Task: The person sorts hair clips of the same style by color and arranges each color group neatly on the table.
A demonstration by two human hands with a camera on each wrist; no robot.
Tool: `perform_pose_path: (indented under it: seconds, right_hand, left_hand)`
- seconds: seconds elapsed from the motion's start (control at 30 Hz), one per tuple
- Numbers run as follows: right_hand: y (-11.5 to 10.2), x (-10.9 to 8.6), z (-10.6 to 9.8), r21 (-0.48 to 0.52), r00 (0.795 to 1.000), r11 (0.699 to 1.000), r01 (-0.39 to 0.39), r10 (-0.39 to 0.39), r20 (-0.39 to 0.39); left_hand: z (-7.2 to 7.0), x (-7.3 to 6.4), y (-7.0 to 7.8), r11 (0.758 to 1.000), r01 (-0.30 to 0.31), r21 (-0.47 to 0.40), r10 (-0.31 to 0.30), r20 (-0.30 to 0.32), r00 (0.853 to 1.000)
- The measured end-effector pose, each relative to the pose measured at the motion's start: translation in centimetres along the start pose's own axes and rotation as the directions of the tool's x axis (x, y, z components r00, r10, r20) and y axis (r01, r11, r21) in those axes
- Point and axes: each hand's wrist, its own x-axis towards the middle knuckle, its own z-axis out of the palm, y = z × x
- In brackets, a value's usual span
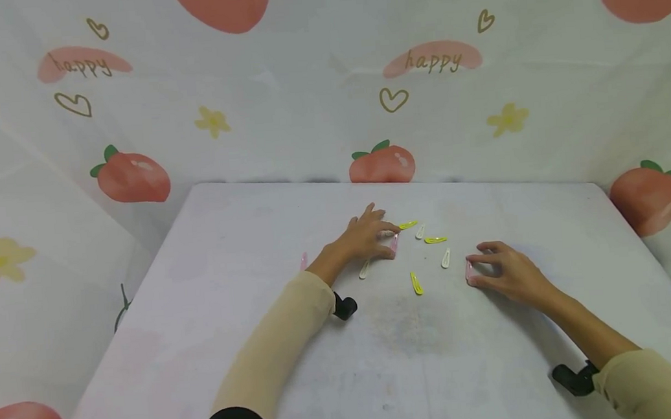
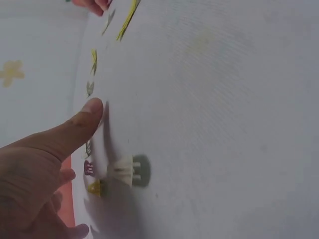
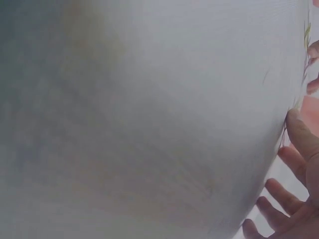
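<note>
My left hand [image 1: 366, 233] reaches over the white table, thumb and index finger at the two ends of a pink hair clip [image 1: 394, 244]. Its other fingers are spread. In the left wrist view the thumb [image 2: 75, 130] hides that grip. On the right, my right hand [image 1: 506, 272] pinches another pink hair clip [image 1: 469, 271] between thumb and index finger. The right wrist view catches that hand [image 3: 299, 199] only at its edge. Between the hands lie yellow hair clips [image 1: 416, 283] and white hair clips [image 1: 445, 258]. One white clip [image 1: 364, 270] sits beside the left wrist.
Another pink clip [image 1: 304, 261] lies left of the left forearm, partly behind it. The white tabletop [image 1: 234, 346] stretches around both arms. A printed cloth [image 1: 293, 108] with fruit and hearts hangs behind it. Black straps with small cameras are on both wrists.
</note>
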Motion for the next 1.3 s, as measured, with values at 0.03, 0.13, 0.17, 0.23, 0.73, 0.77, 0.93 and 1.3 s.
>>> perform_pose_path:
  seconds: [0.03, 0.13, 0.17, 0.23, 0.73, 0.77, 0.93, 1.3]
  right_hand:
    - [0.0, 0.0, 0.0, 0.001, 1.000, 1.000, 0.001, -0.001, 0.000]
    - [0.0, 0.0, 0.0, -0.003, 1.000, 1.000, 0.004, -0.004, -0.001]
    - [0.0, 0.0, 0.0, -0.003, 1.000, 1.000, 0.003, -0.003, 0.003]
    - [0.0, 0.0, 0.0, -0.004, 1.000, 1.000, 0.006, -0.006, 0.004]
    - [-0.1, 0.0, 0.0, -0.019, 1.000, 1.000, 0.008, -0.007, 0.012]
    - [-0.1, 0.1, 0.0, -0.019, 1.000, 1.000, 0.008, -0.008, 0.012]
    - [-0.1, 0.0, 0.0, -0.020, 1.000, 1.000, 0.009, -0.008, 0.007]
    - [-0.1, 0.0, 0.1, -0.028, 1.000, 1.000, 0.006, -0.006, 0.000]
  left_hand:
    - [-0.1, -0.2, -0.2, 1.000, -0.007, -0.014, 0.007, -0.012, 1.000]
    - [-0.4, -1.1, -1.2, 0.999, -0.023, -0.041, 0.021, -0.043, 0.999]
    - [-0.4, -1.6, -1.6, 0.999, -0.025, -0.043, 0.023, -0.052, 0.998]
    - [-0.5, -2.6, -2.5, 0.999, -0.019, -0.050, 0.015, -0.069, 0.998]
    - [-1.4, -9.1, -8.0, 0.998, 0.060, -0.030, -0.062, -0.073, 0.995]
    - [-1.5, -9.4, -8.2, 0.998, 0.059, -0.033, -0.061, -0.075, 0.995]
    - [-1.7, -10.6, -9.1, 0.998, 0.036, -0.045, -0.040, -0.099, 0.994]
    - [-1.9, -12.2, -9.9, 0.996, 0.036, -0.084, -0.046, -0.120, 0.992]
